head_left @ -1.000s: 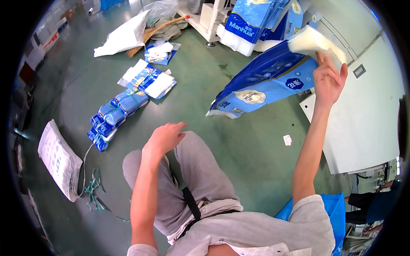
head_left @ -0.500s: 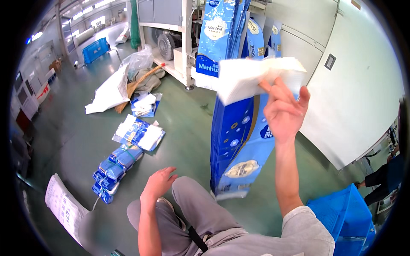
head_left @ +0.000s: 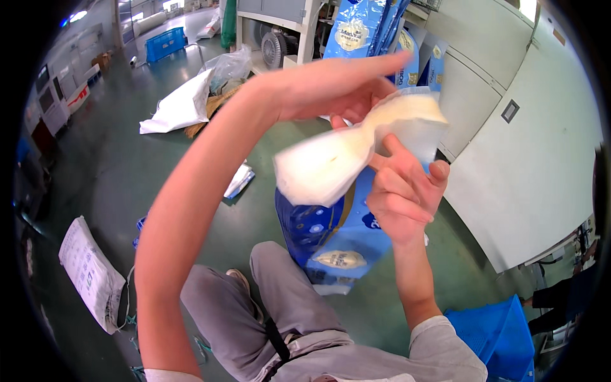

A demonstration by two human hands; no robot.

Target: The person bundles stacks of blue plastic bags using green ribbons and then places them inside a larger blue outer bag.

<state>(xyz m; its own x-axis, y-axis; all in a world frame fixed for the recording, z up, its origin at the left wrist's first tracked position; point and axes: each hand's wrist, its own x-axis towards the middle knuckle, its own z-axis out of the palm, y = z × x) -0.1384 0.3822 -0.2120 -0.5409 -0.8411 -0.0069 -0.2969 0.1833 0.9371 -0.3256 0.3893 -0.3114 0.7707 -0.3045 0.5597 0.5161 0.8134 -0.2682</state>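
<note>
A thick stack of blue printed plastic packaging bags (head_left: 353,219) hangs in front of me, its pale translucent end on top and pinched narrow in the middle. My right hand (head_left: 404,200) grips that narrow part from the near side, the index and middle fingers pressed against it. From the left, my left hand (head_left: 347,92) reaches over to the far side of the pale end. Its fingers are stretched out and somewhat blurred, with the thumb close to the stack; whether it touches is unclear.
More blue bags (head_left: 356,32) stand by the machine (head_left: 277,19) ahead. White doors (head_left: 534,146) rise at the right, above a blue crate (head_left: 490,331) near a person's dark sleeve (head_left: 554,298). A white sack (head_left: 92,274) and white sheeting (head_left: 178,105) lie on the floor at left.
My left hand has risen from beside my knee to the top of the stack. The stack has tilted and its pale end is now pinched in. My view has shifted slightly.
</note>
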